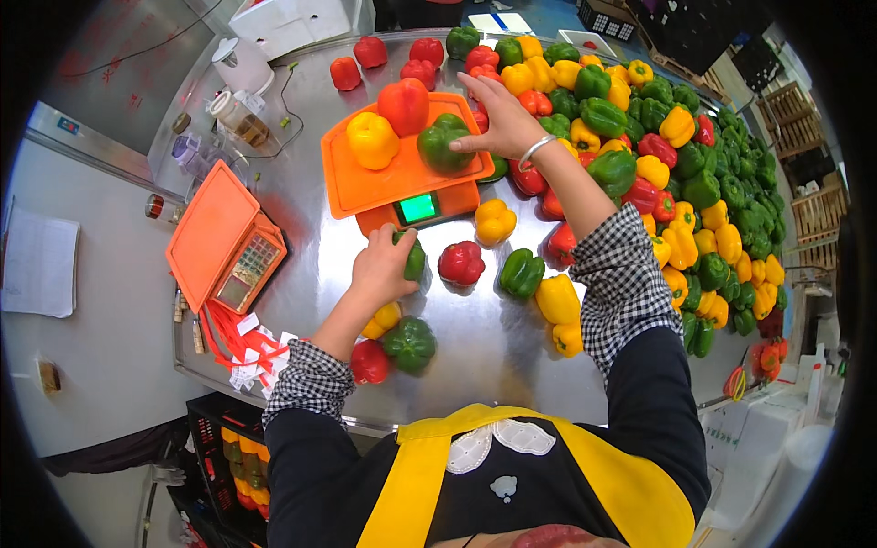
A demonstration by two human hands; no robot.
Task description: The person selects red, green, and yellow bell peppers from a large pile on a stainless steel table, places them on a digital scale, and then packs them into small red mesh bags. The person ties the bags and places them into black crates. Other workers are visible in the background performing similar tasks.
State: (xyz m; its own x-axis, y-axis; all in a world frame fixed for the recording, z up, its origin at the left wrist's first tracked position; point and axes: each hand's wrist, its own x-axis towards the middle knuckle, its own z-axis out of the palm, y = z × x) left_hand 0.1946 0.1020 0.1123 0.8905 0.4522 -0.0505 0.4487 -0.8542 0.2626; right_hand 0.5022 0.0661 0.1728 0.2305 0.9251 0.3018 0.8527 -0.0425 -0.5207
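Note:
On the orange tray (342, 185) of a digital scale (449, 205) with a lit green display sit a yellow bell pepper (372, 140), a red bell pepper (404, 106) and a green bell pepper (445, 145). My right hand (503, 123) is at the tray's right side, fingers spread, with the thumb at the green pepper's edge. In front of the scale, my left hand (385, 266) has its thumb and fingers around another green bell pepper (415, 260), partly hidden by the hand. A loose red bell pepper (461, 264) lies to its right on the metal table (473, 363).
A large heap of mixed peppers (644, 151) covers the table's right side. To the left stand a second orange scale (212, 236), red ties with white tags (253, 353) and several jars (240, 120). A black crate (205, 438) holds packed peppers below the table.

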